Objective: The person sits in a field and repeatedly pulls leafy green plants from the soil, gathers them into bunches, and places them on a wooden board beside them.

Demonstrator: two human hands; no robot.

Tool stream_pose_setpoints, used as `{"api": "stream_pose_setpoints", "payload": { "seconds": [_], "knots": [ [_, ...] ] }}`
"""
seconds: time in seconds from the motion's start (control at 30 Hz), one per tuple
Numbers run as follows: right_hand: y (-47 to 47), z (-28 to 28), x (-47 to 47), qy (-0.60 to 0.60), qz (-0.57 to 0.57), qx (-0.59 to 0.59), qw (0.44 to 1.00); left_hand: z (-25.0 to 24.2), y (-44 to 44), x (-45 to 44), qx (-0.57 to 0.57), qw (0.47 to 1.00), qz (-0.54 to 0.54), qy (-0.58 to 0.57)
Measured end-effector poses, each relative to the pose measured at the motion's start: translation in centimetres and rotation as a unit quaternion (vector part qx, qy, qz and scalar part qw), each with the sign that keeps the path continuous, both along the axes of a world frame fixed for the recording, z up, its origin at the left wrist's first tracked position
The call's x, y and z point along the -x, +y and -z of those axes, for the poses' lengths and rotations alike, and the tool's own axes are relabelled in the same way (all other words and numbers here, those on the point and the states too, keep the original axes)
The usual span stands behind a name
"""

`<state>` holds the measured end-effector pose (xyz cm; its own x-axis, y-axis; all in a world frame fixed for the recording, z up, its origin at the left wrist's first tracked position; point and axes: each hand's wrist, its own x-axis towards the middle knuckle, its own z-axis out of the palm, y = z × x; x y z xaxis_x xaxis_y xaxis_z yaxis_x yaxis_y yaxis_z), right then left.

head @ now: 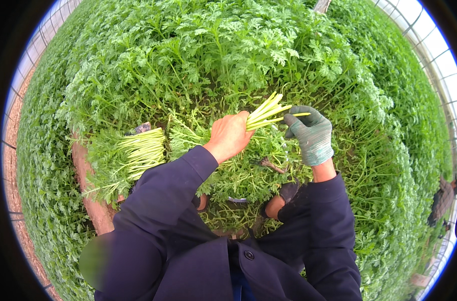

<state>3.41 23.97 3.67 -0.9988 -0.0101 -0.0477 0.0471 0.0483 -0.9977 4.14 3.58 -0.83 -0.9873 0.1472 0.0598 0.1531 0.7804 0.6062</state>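
My bare left hand is closed around a small bunch of pale green cut stems, their ends fanned to the upper right. The leaves of this bunch lie to the left of the hand. My right hand, in a grey-green knit glove, has its thumb and fingers at the end of one stem that sticks out beyond the others. On the left lies a larger pile of cut stems with feathery leaves, the stem ends facing right.
Dense leafy green plants rise in front and on both sides. Loose greens lie between my feet, near a brown stub. A bare soil strip runs at left. Another person is at the far right, near the greenhouse wall.
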Motion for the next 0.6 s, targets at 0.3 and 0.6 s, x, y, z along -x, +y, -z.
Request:
{"api": "stream_pose_setpoints", "payload": {
  "seconds": [0.3, 0.6],
  "knots": [
    [2.8, 1.0, 2.1, 0.175, 0.117, -0.370, 0.905, -0.5, -0.1, -0.1, -0.038, 0.998, 0.010, -0.048],
    [-0.8, -1.0, 0.7, 0.292, -0.062, -0.301, 0.905, 0.1, 0.7, -0.7, 0.029, 0.996, 0.082, 0.001]
  ]
}}
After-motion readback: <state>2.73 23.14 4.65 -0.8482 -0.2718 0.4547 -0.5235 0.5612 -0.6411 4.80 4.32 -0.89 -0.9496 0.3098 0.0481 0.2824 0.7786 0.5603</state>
